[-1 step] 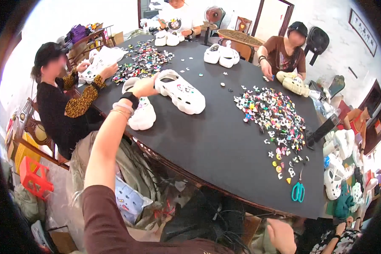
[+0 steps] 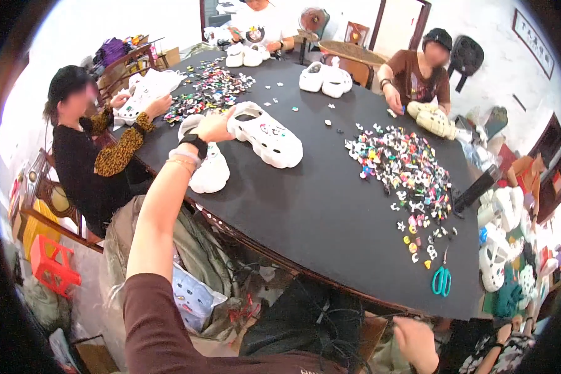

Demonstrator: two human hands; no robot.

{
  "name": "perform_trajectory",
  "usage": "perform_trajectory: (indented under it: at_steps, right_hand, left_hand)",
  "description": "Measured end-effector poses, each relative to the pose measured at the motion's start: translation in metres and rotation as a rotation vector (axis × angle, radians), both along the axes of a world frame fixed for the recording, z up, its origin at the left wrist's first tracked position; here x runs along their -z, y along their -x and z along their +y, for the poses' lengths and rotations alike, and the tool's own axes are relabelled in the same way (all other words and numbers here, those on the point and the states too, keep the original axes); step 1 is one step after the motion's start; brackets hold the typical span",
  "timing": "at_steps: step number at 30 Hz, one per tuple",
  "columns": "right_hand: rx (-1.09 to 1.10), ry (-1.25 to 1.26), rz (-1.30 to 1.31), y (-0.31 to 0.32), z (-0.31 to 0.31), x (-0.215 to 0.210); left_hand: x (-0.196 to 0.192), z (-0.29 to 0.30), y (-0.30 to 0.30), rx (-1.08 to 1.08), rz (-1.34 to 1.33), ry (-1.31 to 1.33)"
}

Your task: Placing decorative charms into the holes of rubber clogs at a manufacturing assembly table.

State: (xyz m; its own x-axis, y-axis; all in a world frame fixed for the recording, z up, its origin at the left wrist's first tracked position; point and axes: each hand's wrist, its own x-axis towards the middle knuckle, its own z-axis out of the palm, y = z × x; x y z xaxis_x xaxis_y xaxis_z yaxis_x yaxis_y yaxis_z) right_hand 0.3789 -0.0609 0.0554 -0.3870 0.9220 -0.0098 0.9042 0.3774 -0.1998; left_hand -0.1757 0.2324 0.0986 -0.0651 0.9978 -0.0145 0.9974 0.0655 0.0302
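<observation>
My left hand (image 2: 214, 129) is closed on the heel end of a white clog (image 2: 269, 138) standing on the dark table, its toe pointing right and toward me. Several small charms sit on its upper. Beside it, partly behind my wrist, stands a second white clog (image 2: 210, 171), close to the table's near edge. My right hand (image 2: 416, 344) is low at the right, below the table edge, with its fingers curled together. A thin black cord (image 2: 374, 316) from my lap runs up to its fingertips; whether they grip it is unclear.
A large heap of colourful shoe charms (image 2: 405, 168) lies on the right, with teal-handled scissors (image 2: 441, 282) nearer. Another charm heap (image 2: 212, 90) is at the far left. A white clog pair (image 2: 325, 80) stands at the back. Three people sit around the table handling clogs.
The view has shifted very slightly. My right hand is a little higher; my left hand stays on the clog's heel end.
</observation>
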Motion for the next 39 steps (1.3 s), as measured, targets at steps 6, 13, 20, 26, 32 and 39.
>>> perform_trajectory:
  at_steps: [6, 13, 20, 26, 32, 39]
  right_hand:
    - [0.076, 0.019, 0.096, 0.010, 0.026, -0.017]
    - [0.069, -0.070, 0.117, -0.001, 0.046, -0.016]
    - [-0.311, -0.104, 0.220, -0.015, 0.044, -0.017]
    - [-0.228, 0.041, 0.391, -0.027, 0.015, 0.020]
    - [-0.265, 0.162, 0.524, -0.043, 0.017, 0.040]
    - [-0.277, 0.464, 0.701, 0.002, 0.046, 0.035]
  left_hand:
    - [0.017, 0.028, 0.063, -0.422, 0.277, 0.036]
    - [0.027, 0.039, 0.045, 0.185, -0.210, -0.073]
    - [0.042, 0.053, 0.132, 0.075, 0.160, -0.072]
    - [0.050, 0.058, -0.005, -0.070, 0.017, -0.158]
    - [0.008, -0.002, -0.052, 0.936, -0.074, -0.129]
    - [0.038, -0.099, -0.199, -0.033, -1.750, 0.558]
